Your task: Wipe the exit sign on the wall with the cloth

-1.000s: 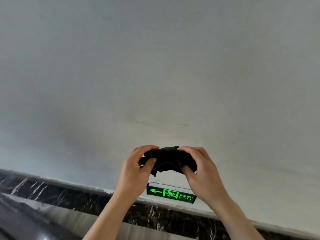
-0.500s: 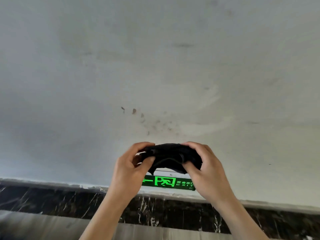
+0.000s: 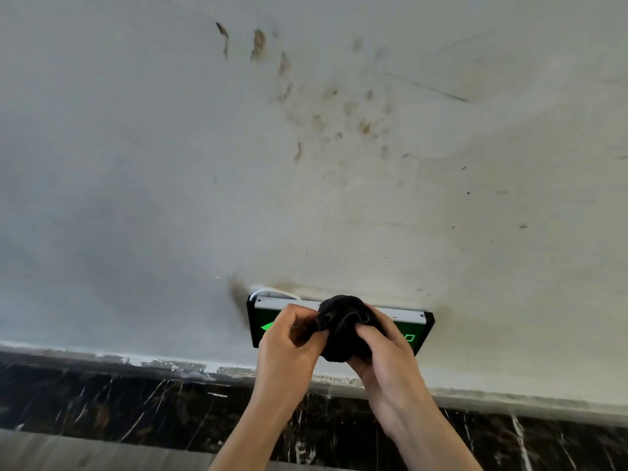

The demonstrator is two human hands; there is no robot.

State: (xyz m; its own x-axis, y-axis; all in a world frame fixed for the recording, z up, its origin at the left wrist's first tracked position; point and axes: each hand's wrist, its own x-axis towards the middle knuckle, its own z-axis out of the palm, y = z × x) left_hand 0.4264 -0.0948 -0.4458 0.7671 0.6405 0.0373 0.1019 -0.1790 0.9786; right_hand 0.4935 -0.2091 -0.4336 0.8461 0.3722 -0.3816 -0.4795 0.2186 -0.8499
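A green-lit exit sign (image 3: 263,326) in a black frame is mounted low on the white wall (image 3: 170,164), just above the skirting. Both my hands hold a bunched black cloth (image 3: 343,329) in front of the sign's middle. My left hand (image 3: 289,341) pinches the cloth's left side, covering part of the green arrow. My right hand (image 3: 384,348) grips its right side. Only the sign's left end, top edge and right corner show; whether the cloth touches the sign I cannot tell.
Black marble skirting (image 3: 136,402) with white veins runs along the base of the wall. Brown smudges (image 3: 306,96) mark the wall above the sign, and dark scuffs sit by its left end. A white wire (image 3: 272,294) loops behind the sign's top left.
The view has closed in on the wall and the sign appears much larger. My hands with the cloth have dropped from above the sign to in front of its face.
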